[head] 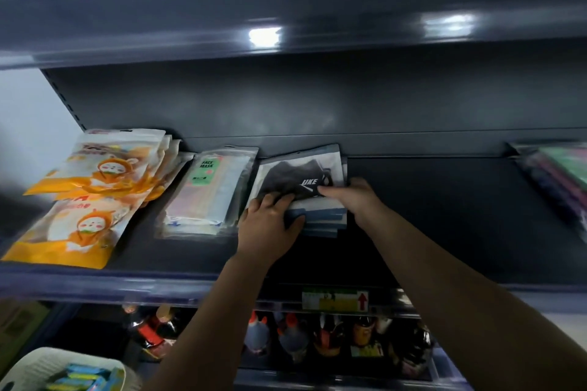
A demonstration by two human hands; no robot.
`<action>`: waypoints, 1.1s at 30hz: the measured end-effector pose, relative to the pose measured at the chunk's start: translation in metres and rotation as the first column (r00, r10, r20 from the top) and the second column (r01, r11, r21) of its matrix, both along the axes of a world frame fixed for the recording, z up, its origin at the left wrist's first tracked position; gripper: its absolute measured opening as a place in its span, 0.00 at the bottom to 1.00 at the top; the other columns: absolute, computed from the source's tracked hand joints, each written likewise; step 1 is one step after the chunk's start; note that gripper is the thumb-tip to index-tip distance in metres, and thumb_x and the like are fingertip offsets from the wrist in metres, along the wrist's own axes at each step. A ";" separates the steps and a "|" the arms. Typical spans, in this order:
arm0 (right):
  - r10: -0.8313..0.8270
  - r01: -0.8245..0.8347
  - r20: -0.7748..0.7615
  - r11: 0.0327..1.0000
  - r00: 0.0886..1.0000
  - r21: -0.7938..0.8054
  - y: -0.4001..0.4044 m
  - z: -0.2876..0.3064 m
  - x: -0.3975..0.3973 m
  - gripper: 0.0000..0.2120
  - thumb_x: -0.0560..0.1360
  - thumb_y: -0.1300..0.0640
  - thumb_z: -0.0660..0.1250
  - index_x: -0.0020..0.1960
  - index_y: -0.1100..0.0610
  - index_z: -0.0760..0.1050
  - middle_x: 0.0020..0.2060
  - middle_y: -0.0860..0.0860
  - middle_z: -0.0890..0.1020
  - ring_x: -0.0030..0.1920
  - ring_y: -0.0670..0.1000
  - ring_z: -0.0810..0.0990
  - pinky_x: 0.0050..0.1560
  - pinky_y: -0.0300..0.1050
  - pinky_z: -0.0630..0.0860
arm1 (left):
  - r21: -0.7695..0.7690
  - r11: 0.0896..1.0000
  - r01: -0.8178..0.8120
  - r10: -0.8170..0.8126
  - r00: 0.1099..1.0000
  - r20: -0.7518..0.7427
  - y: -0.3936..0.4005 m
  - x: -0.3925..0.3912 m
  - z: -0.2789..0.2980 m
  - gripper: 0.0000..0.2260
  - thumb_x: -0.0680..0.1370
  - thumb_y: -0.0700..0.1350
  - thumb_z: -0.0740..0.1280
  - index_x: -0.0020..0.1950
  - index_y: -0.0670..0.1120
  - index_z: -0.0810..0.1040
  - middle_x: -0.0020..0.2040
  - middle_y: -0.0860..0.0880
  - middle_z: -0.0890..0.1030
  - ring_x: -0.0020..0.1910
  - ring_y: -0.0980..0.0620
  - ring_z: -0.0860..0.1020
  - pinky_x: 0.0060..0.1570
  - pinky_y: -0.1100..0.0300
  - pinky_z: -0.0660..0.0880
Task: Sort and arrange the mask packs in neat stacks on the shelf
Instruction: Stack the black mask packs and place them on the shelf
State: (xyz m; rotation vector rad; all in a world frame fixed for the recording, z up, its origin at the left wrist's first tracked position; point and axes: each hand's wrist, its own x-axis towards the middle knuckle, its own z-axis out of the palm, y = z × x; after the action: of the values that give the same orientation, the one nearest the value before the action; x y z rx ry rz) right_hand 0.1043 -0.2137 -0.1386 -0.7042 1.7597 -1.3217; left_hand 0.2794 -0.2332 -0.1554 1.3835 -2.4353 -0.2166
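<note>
Together we held the stack of black mask packs point(300, 181) on the dark shelf point(428, 216): our left hand point(268, 227) gripped its near-left corner, thumb curled under, while our right hand point(352, 197) pinched its right edge. Beside it lay the green-labelled packs point(209, 190) and, further left, the orange packs point(92, 187).

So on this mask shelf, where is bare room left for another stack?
The widest bare patch of shelf lies between the black mask stack, held by both hands, and the dark packs at far right. The left side is crowded: orange packs and face mask pack sit close.
</note>
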 end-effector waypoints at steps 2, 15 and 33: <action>-0.012 0.011 -0.031 0.998 0.999 -0.055 0.003 -0.004 0.002 0.11 0.68 0.63 0.75 0.49 0.62 0.78 0.44 0.56 0.81 0.45 0.54 0.80 0.47 0.44 0.75 | 0.022 0.999 0.026 -0.025 0.998 -0.050 -0.001 0.000 0.000 0.24 0.77 0.59 0.60 0.72 0.55 0.67 0.72 0.52 0.67 0.70 0.46 0.63 0.69 0.52 0.63; 0.012 -0.100 -0.200 0.895 0.980 -0.435 0.076 0.010 -0.050 0.23 0.70 0.74 0.68 0.53 0.50 0.68 0.47 0.49 0.79 0.48 0.48 0.78 0.55 0.46 0.74 | 0.431 0.838 0.335 0.256 0.457 -0.852 -0.003 -0.038 0.018 0.25 0.70 0.31 0.72 0.64 0.45 0.70 0.55 0.45 0.80 0.54 0.49 0.79 0.53 0.60 0.76; -0.161 -0.076 -0.348 0.813 0.924 -0.577 0.105 0.011 -0.042 0.46 0.64 0.72 0.74 0.69 0.44 0.55 0.62 0.41 0.73 0.65 0.44 0.72 0.65 0.43 0.72 | 0.127 0.931 0.341 -0.003 0.356 -0.935 0.042 -0.060 0.025 0.33 0.71 0.37 0.71 0.73 0.47 0.61 0.68 0.48 0.72 0.69 0.51 0.70 0.69 0.44 0.67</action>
State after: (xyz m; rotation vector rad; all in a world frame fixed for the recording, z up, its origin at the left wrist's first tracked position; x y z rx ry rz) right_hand 0.0625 -0.1083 -0.1275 -1.3511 1.6564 -1.8887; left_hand 0.2196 -0.1907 -0.1303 0.6802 -1.5280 -1.1457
